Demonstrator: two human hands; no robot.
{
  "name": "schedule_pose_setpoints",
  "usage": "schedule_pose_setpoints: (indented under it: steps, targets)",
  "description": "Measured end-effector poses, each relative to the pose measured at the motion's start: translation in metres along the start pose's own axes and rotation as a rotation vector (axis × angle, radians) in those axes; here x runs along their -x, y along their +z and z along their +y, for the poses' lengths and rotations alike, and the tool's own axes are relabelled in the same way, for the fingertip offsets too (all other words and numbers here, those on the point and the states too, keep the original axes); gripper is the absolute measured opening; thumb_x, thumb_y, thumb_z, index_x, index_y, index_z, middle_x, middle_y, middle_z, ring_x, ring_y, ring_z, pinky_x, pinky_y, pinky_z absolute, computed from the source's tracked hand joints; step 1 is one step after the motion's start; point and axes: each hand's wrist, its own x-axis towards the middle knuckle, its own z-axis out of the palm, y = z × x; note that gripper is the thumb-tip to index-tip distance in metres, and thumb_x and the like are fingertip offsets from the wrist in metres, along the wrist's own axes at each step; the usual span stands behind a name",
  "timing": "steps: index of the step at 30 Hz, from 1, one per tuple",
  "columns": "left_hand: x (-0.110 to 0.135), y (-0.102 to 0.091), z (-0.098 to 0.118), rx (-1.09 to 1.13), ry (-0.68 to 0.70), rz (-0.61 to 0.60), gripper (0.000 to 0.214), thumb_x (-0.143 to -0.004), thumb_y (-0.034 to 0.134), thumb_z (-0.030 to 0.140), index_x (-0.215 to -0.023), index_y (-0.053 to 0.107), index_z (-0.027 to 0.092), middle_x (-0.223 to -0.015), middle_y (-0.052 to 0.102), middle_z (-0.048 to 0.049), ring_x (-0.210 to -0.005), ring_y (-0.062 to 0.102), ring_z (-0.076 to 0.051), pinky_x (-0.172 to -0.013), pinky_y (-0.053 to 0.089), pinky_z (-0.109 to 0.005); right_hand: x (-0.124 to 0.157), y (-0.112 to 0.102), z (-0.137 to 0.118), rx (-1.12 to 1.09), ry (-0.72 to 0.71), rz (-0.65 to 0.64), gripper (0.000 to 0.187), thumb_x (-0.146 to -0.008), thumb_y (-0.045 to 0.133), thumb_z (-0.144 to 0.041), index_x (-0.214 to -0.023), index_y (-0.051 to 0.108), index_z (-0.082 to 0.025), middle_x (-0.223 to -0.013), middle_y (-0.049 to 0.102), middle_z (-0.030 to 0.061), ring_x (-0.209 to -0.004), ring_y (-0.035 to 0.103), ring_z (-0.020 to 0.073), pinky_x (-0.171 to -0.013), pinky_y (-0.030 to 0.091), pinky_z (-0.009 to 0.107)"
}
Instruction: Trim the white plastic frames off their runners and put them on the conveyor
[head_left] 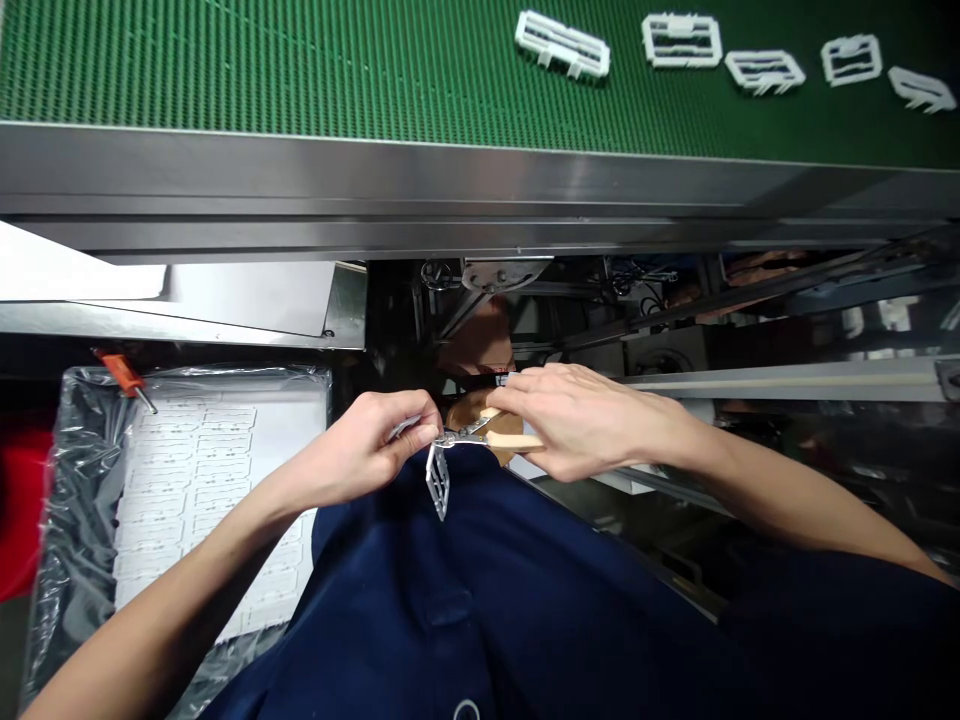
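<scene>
My left hand (375,445) is closed in a pinch on a small white plastic frame part (438,482) that hangs down in front of my dark blue shirt. My right hand (581,420) is wrapped round a pair of small cutters (487,432) with pale handles; the metal jaws point left and meet the top of the white part, right at my left fingertips. Both hands are held close together, below the steel edge of the conveyor.
A green conveyor belt (300,60) runs across the top, carrying several white plastic frames (562,45) at the right. A steel rail (450,180) borders it. At lower left, a plastic-lined box (75,480) holds stacked white parts, with an orange-handled tool (124,378) on its rim.
</scene>
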Motion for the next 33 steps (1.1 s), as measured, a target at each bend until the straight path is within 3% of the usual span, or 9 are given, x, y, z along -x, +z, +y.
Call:
schedule_pose_setpoints:
  steps: [7, 15, 21, 25, 29, 33]
  targets:
    - [-0.005, 0.004, 0.003, -0.032, 0.007, -0.017, 0.019, -0.089, 0.045, 0.028, -0.080, 0.057, 0.016, -0.072, 0.057, 0.0001, -0.065, 0.050, -0.015, -0.059, 0.036, -0.025, -0.002, -0.014, -0.002, 0.055, -0.017, -0.054, 0.022, -0.078, 0.051, -0.027, -0.094, 0.062, -0.017, -0.074, 0.062, 0.0074, -0.061, 0.054, 0.0194, -0.054, 0.027, 0.029]
    - [-0.005, 0.011, -0.007, 0.031, -0.003, 0.004, 0.020, -0.090, 0.048, 0.032, -0.079, 0.055, 0.017, -0.069, 0.055, 0.0011, -0.063, 0.048, -0.014, -0.057, 0.034, -0.025, -0.013, -0.016, 0.006, -0.116, 0.021, -0.151, 0.008, -0.067, 0.056, -0.017, -0.071, 0.063, -0.019, -0.050, 0.051, 0.0021, -0.045, 0.042, 0.0133, -0.052, 0.021, 0.029]
    - [-0.005, 0.022, -0.021, 0.275, -0.061, 0.088, 0.026, -0.091, 0.048, 0.040, -0.086, 0.059, 0.018, -0.080, 0.057, -0.0011, -0.073, 0.051, -0.016, -0.065, 0.038, -0.026, -0.003, 0.004, 0.026, -0.306, 0.100, -0.082, 0.012, -0.074, 0.056, -0.029, -0.066, 0.056, -0.019, -0.052, 0.052, -0.0008, -0.044, 0.039, 0.0102, -0.048, 0.021, 0.027]
    - [-0.008, 0.038, -0.036, 0.503, -0.056, 0.039, 0.027, -0.084, 0.062, 0.038, -0.102, 0.062, 0.019, -0.102, 0.061, -0.0058, -0.093, 0.054, -0.020, -0.080, 0.040, -0.028, 0.005, 0.025, 0.036, -0.394, 0.254, 0.005, 0.020, -0.076, 0.057, -0.038, -0.070, 0.055, -0.019, -0.059, 0.055, -0.0017, -0.050, 0.042, 0.0100, -0.050, 0.024, 0.025]
    - [-0.015, 0.055, -0.052, 0.774, -0.190, 0.103, 0.031, -0.084, 0.062, 0.038, -0.108, 0.061, 0.019, -0.101, 0.066, -0.0078, -0.090, 0.058, -0.019, -0.075, 0.043, -0.025, 0.005, 0.048, 0.034, -0.468, 0.364, 0.130, 0.021, -0.078, 0.056, -0.040, -0.078, 0.055, -0.018, -0.067, 0.057, -0.0019, -0.057, 0.045, 0.0101, -0.053, 0.028, 0.024]
    - [-0.021, 0.060, -0.058, 1.123, -0.235, 0.149, 0.031, -0.087, 0.056, 0.039, -0.108, 0.062, 0.017, -0.092, 0.069, -0.0087, -0.082, 0.063, -0.019, -0.069, 0.048, -0.025, -0.001, 0.069, 0.024, -0.555, 0.409, 0.280, 0.022, -0.080, 0.055, -0.041, -0.087, 0.056, -0.020, -0.074, 0.059, -0.0025, -0.062, 0.049, 0.0106, -0.057, 0.033, 0.023]
